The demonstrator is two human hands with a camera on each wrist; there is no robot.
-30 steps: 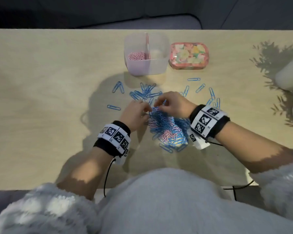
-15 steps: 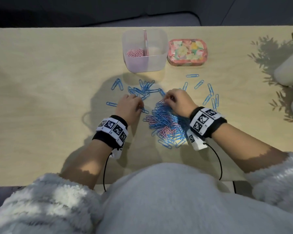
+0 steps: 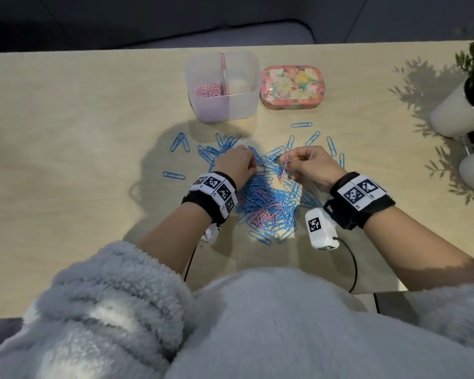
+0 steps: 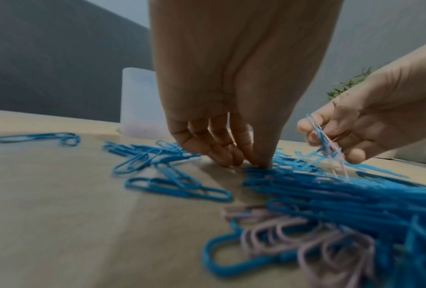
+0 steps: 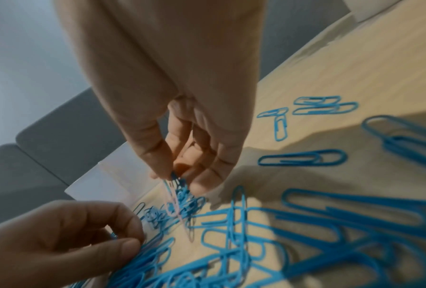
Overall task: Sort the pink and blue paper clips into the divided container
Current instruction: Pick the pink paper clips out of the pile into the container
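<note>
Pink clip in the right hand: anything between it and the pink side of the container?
Nothing visible blocks it. The right hand pinches the pink clip above the pile; between it and the divided container lie only flat blue clips on the table. The pink compartment is open-topped.

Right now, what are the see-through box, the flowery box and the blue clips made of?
The see-through box looks like frosted plastic: cloudy walls let the pink clips inside show through. The flowery box may be printed tin, going by its glossy rounded lid, though I can't be sure. The blue clips look like bent wire with a smooth coloured coating, probably plastic over metal.
</note>
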